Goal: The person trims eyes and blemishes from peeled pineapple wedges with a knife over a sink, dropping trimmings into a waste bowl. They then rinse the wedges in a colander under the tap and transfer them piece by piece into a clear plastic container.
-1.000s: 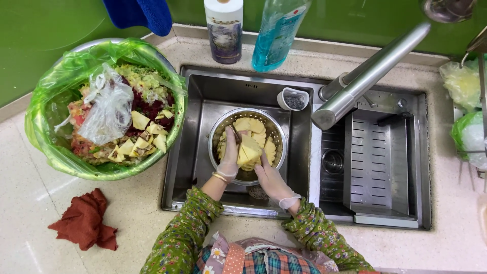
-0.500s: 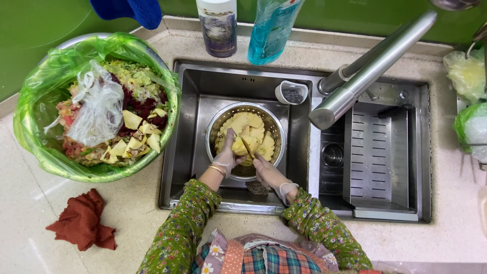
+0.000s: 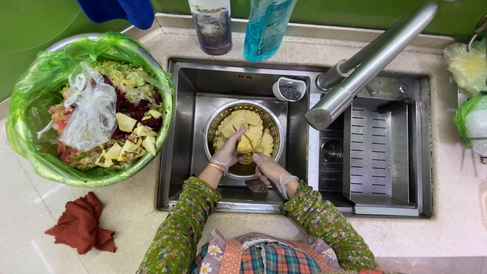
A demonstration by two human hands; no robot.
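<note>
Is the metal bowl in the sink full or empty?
Nearly full: the metal bowl holds pale yellow fruit pieces heaped close to its rim, with the left hand reaching in among them.

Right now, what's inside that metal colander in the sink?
Pale yellow fruit pieces fill the colander, with the left hand and right hand among them. The bottom is covered.

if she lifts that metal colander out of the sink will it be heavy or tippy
The colander is heaped with yellow fruit pieces, so probably fairly heavy. Its bowl looks rounded, so it may tilt if lifted by one side. In a sink, its rim could be slippery.
</note>
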